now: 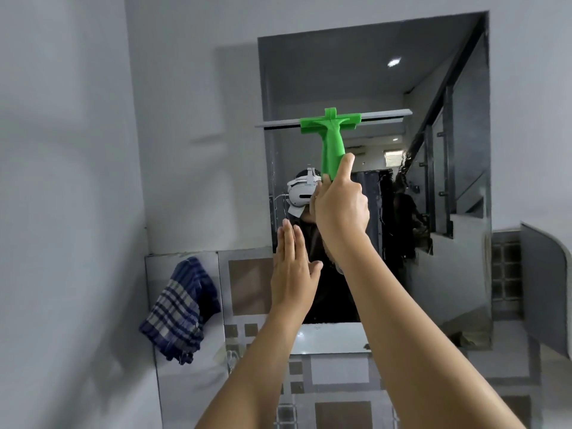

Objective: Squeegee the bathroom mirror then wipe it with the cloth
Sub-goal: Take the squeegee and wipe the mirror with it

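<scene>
The squeegee (330, 131) is held up against the mirror (371, 187), roughly at mid-height of the glass. Its green handle runs near vertical, with the blade bar across the top. That bar's long axis lies close to horizontal, tilted slightly up toward the right, and spans most of the mirror's width, from near the left edge to short of the right edge. Whether the blade edge is actually touching the glass cannot be confirmed from this view.

The right hand (340, 209) is wrapped around the lower end of the handle, thumb extended up along it, fingers closed on the grip. The blade therefore sits directly above that hand, and glass remains both above and below the bar. In my judgement the coming stroke depends on keeping the bar level and drawing it straight down toward the hand's side of the mirror.

The left hand (294, 274) is flat, fingers pressed together and pointing upward, holding nothing. It sits near the mirror's lower left corner, below and to the left of the squeegee. Contact with the glass or wall cannot be determined.

The cloth (182, 308), blue checked, hangs on the tiled wall (173, 382) to the left of the mirror, well apart from both hands. The left hand is the nearer one. The wiping step is assessed as not yet begun.
</scene>
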The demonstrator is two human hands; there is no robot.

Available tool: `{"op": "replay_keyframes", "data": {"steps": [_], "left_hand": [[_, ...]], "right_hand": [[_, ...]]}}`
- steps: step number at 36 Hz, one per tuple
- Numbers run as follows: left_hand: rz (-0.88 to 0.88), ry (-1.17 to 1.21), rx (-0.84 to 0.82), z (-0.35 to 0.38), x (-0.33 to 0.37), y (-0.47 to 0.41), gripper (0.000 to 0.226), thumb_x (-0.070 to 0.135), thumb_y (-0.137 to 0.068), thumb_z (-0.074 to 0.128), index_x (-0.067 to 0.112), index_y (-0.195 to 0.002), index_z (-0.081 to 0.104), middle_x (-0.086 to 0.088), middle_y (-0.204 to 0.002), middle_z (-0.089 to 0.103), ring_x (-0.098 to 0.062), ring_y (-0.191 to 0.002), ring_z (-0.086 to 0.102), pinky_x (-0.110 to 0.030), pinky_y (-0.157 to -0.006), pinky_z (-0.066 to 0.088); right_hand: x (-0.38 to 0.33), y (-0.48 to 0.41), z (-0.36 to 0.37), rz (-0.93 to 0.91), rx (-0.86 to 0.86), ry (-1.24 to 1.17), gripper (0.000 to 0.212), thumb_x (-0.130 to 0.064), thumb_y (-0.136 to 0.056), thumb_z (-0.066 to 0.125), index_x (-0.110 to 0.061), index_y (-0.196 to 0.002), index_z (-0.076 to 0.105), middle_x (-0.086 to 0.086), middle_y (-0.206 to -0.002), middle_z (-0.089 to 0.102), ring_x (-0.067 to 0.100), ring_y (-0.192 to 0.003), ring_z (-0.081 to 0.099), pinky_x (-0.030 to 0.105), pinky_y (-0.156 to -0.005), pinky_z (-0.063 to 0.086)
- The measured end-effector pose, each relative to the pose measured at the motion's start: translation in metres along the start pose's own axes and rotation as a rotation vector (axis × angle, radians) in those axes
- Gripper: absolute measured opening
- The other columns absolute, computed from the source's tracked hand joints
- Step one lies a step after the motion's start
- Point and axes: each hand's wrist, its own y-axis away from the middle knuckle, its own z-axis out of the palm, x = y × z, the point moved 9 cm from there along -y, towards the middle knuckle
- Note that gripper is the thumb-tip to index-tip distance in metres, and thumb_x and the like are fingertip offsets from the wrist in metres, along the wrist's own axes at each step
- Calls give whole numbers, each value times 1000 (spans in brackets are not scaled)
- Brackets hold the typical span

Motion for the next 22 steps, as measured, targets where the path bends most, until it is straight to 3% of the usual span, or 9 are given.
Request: {"op": "replay_keyframes", "data": {"steps": [6, 10, 14, 17, 22], "left_hand": [[-29, 74, 45, 5, 1, 7, 84, 26, -89, 59, 5, -145, 1, -9, -155, -8, -25, -143, -5, -44, -115, 23], [-55, 86, 57, 10, -1, 9, 86, 30, -88, 60, 6, -145, 1, -10, -155, -7, -26, -143, -3, -45, -114, 25], [-119, 127, 41, 13, 0, 15, 90, 36, -90, 55, 17, -138, -18, 1, -151, -22, -20, -143, -11, -42, -115, 24], [-132, 131, 31, 13, 3, 16, 90, 38, -90, 54, 16, -142, -17, 5, -146, -29, -17, -141, -17, -35, -117, 16], [-161, 90, 4, 13, 5, 16, 93, 41, -89, 54, 18, -144, -17, 6, -144, -34, -12, -135, -25, -33, -116, 11]], "right_hand": [[9, 15, -4, -118, -9, 103, 48, -27, -99, 32, -14, -142, 15, 18, -94, 64, 38, -81, 63, 35, -55, 38], [16, 13, -10, -183, -8, 142, 49, -28, -98, 34, -16, -142, 17, 19, -93, 62, 39, -80, 62, 37, -55, 40], [25, 7, -19, -257, -7, 210, 49, -28, -98, 36, -17, -142, 19, 14, -80, 56, 34, -69, 57, 33, -52, 35], [31, 2, -26, -322, -16, 261, 48, -29, -98, 35, -17, -141, 20, 8, -73, 47, 27, -60, 45, 30, -47, 30], [41, -9, -36, -402, -51, 320, 49, -31, -97, 34, -19, -142, 18, 9, -71, 48, 28, -60, 46, 33, -51, 37]]}}
